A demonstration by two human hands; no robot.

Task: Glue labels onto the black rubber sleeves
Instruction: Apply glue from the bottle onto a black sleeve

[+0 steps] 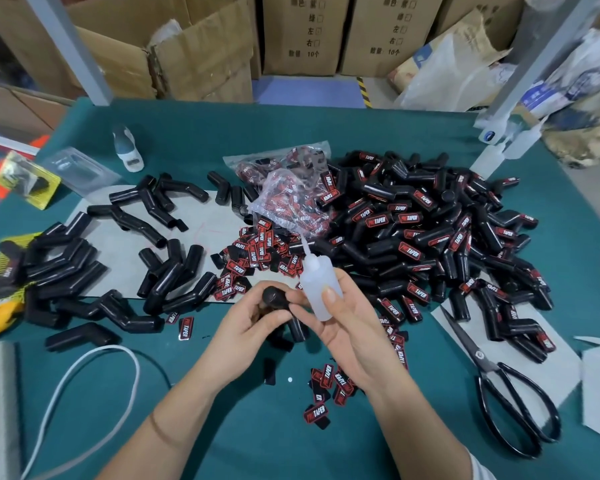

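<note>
The left hand (257,317) grips 1 black sleeve (274,299), end-on toward the camera. Just right, touching it, the right hand (340,320) clasps the glue bottle (317,285), nozzle aimed up and away; probably it must tip down-left.

glossy black rubber sleeves (430,237), translucent plastic glue bottle (317,282), matt green table cover (291,427)
</note>
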